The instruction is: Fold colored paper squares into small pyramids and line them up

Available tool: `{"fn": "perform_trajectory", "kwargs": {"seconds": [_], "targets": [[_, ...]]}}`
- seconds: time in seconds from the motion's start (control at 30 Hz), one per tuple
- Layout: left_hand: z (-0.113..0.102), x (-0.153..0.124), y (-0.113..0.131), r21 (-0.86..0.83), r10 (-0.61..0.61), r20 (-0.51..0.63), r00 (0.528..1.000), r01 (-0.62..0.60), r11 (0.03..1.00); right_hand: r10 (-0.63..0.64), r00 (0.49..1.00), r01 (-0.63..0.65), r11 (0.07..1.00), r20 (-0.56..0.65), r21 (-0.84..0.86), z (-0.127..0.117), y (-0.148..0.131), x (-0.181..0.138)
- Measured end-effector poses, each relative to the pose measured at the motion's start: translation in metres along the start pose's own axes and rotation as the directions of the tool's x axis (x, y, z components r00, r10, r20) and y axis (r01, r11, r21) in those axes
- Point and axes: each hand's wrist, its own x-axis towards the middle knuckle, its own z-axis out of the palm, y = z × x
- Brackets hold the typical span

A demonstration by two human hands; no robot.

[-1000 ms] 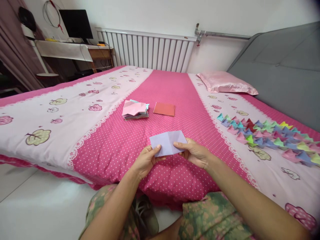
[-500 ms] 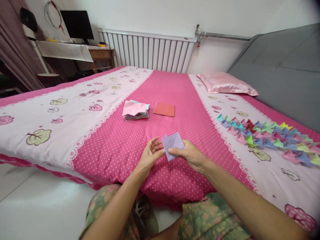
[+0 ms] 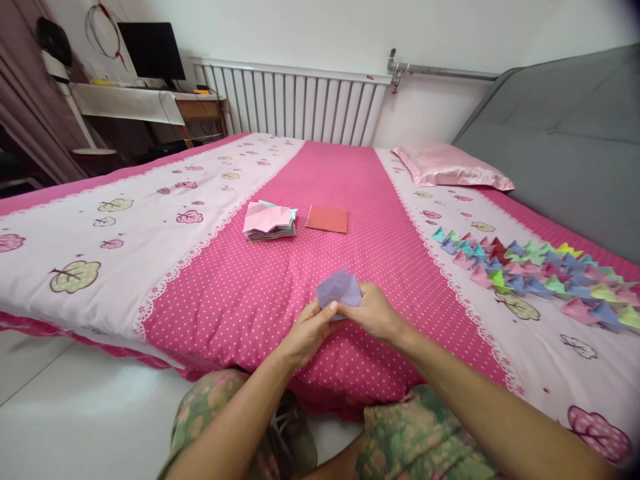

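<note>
A purple piece of folded paper [image 3: 339, 289] is held up over the front of the bed, between both hands. My left hand [image 3: 313, 328] pinches its lower edge, thumb on the near side. My right hand [image 3: 373, 311] grips the lower right part, its thumb meeting the left one. The fingers behind the paper are partly hidden. Beyond the hands, a stack of crumpled coloured paper [image 3: 270, 220] with a pink sheet on top lies on the bedspread. Just right of it rests a flat red paper square [image 3: 327, 219].
Rows of several small folded paper shapes [image 3: 535, 267] in many colours stand on the right of the bed [image 3: 340, 173]. A pink pillow [image 3: 450, 165] lies near the grey headboard [image 3: 560, 133]. A radiator [image 3: 295, 100] and a desk with a monitor [image 3: 153, 53] are behind.
My left hand has closed from spread fingers onto the paper's lower edge. The purple paper has turned and shifted slightly left and upward, and both thumbs have come together.
</note>
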Motion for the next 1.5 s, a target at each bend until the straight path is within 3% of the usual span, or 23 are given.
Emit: {"fn": "perform_trajectory", "kwargs": {"seconds": [0.13, 0.27, 0.47, 0.53, 0.63, 0.7, 0.77, 0.93, 1.03, 1.1, 1.27, 1.37, 1.5], "targets": [[-0.003, 0.001, -0.004, -0.037, -0.048, -0.073, 0.996, 0.045, 0.998, -0.071, 0.997, 0.076, 0.989, 0.043, -0.129, 0.004, 0.000, -0.002], [-0.001, 0.002, -0.002, -0.083, -0.064, -0.108, 0.992, 0.055, 0.995, -0.170, 0.978, 0.122, 0.937, -0.123, -0.326, 0.004, -0.003, -0.004], [0.001, 0.003, 0.006, -0.060, -0.030, -0.132, 0.991, 0.023, 0.998, -0.178, 0.928, 0.059, 0.937, -0.327, -0.345, -0.003, -0.001, 0.000], [-0.002, 0.002, 0.006, -0.026, -0.050, -0.147, 0.988, 0.047, 0.999, -0.128, 0.944, 0.049, 0.966, -0.303, -0.255, -0.006, 0.000, 0.002], [-0.006, 0.000, 0.005, 0.038, -0.119, -0.125, 0.985, 0.125, 0.991, 0.021, 0.990, -0.015, 0.999, -0.138, 0.045, -0.006, -0.001, 0.003], [-0.009, -0.001, 0.004, 0.092, -0.171, -0.096, 0.981, 0.179, 0.980, 0.110, 0.994, -0.104, 0.974, -0.020, 0.203, -0.006, -0.003, 0.002], [-0.011, -0.002, 0.004, 0.158, -0.216, -0.075, 0.973, 0.226, 0.961, 0.166, 0.986, -0.169, 0.952, 0.032, 0.255, -0.005, -0.004, 0.001], [-0.011, -0.002, 0.008, 0.255, -0.246, -0.041, 0.968, 0.248, 0.935, 0.216, 0.976, -0.198, 0.934, -0.030, 0.298, -0.009, -0.004, 0.002], [-0.010, 0.000, 0.013, 0.256, -0.199, -0.021, 0.980, 0.198, 0.946, 0.210, 0.969, -0.160, 0.935, -0.131, 0.317, -0.014, -0.005, 0.004], [-0.010, 0.002, 0.014, 0.259, -0.147, -0.069, 0.987, 0.160, 0.953, 0.204, 0.966, -0.148, 0.938, -0.157, 0.312, -0.017, -0.006, 0.005], [-0.015, 0.007, 0.010, 0.423, 0.047, -0.246, 0.968, 0.063, 0.904, 0.194, 0.978, -0.171, 0.953, -0.071, 0.249, -0.016, -0.005, 0.004], [-0.017, 0.007, 0.008, 0.558, 0.087, -0.200, 0.976, 0.041, 0.829, 0.170, 0.985, -0.170, 0.970, 0.011, 0.172, -0.012, 0.000, 0.003], [-0.018, 0.006, 0.006, 0.636, 0.041, -0.099, 0.994, 0.031, 0.771, 0.167, 0.986, -0.168, 0.985, 0.021, 0.045, -0.010, 0.005, 0.003]]}}
